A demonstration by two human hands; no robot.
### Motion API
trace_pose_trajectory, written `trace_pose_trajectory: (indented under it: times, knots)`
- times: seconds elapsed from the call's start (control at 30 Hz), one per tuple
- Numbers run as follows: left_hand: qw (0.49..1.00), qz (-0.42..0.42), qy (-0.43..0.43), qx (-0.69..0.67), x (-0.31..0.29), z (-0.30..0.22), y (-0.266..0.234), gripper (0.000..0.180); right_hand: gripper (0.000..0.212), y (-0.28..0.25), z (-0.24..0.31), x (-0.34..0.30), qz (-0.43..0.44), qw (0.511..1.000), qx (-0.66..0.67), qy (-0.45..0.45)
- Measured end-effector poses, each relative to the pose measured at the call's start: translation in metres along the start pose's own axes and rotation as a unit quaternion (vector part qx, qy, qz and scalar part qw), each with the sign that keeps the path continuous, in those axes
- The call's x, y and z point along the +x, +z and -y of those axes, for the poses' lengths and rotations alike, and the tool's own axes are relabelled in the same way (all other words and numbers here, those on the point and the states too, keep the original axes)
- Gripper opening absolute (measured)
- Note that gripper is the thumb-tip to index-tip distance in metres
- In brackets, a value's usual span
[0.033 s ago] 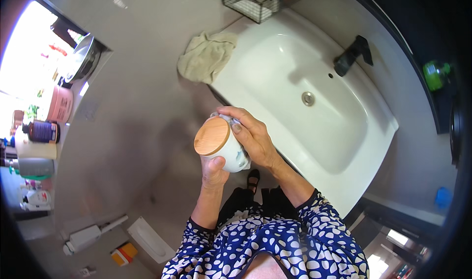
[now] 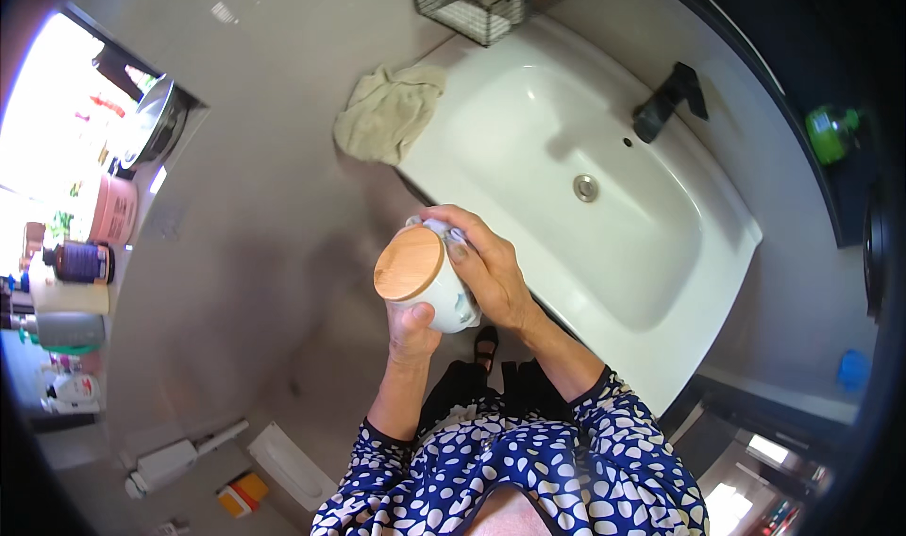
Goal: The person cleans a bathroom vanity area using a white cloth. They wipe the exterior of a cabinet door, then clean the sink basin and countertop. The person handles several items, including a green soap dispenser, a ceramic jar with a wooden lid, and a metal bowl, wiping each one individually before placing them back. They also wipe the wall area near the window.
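A white jar (image 2: 444, 302) with a faint blue-green motif and a round wooden lid (image 2: 409, 263) is held tilted in front of me, by the near left edge of the sink. My left hand (image 2: 412, 333) grips it from below, thumb on its side. Around the jar's far right side my right hand (image 2: 493, 274) is curled, pressing a thin whitish cloth (image 2: 436, 226) against it. Most of the cloth is hidden behind the jar and under those fingers.
To the right is the white sink (image 2: 528, 243) with a black faucet (image 2: 668, 102). A beige towel (image 2: 389, 116) drapes over its left corner, near a black wire basket (image 2: 472, 8). Bottles and tubs, including a pink tub (image 2: 115, 208), line a ledge at far left.
The view has shifted slightly, so the sink and towel sit a little further left. Both hands stay on the jar, with a bit more of the cloth showing by my right thumb.
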State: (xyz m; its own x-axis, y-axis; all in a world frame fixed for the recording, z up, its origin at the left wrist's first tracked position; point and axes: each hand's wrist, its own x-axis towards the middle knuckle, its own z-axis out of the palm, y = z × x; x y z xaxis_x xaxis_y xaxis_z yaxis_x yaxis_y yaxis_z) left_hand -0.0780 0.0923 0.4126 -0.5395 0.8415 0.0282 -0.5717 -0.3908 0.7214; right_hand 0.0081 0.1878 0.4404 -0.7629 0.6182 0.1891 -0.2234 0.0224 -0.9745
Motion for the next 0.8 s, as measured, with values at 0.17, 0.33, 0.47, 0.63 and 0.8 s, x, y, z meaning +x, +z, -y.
trace_pose_trajectory:
  times: [0.17,0.33,0.47,0.63,0.8]
  knots:
    - [0.999,0.032,-0.007,0.016,0.003,0.023,0.034,0.092,0.055,-0.020,0.017,-0.055,-0.179,0.923,-0.257,-0.224]
    - [0.997,0.047,-0.049,0.033,-0.009,0.043,0.060,0.090,0.049,-0.036,0.030,-0.108,-0.307,0.928,-0.127,-0.171]
    - [0.989,0.110,-0.079,0.058,-0.026,0.055,0.080,0.093,0.040,-0.093,0.070,-0.133,-0.456,0.880,0.105,-0.082]
    - [0.977,0.167,-0.126,0.031,-0.051,0.070,0.114,0.087,0.038,-0.113,0.081,-0.157,-0.498,0.807,0.265,-0.173]
    - [0.967,0.188,-0.174,0.010,-0.071,0.090,0.139,0.085,0.056,-0.072,0.072,-0.194,-0.369,0.914,-0.036,-0.164]
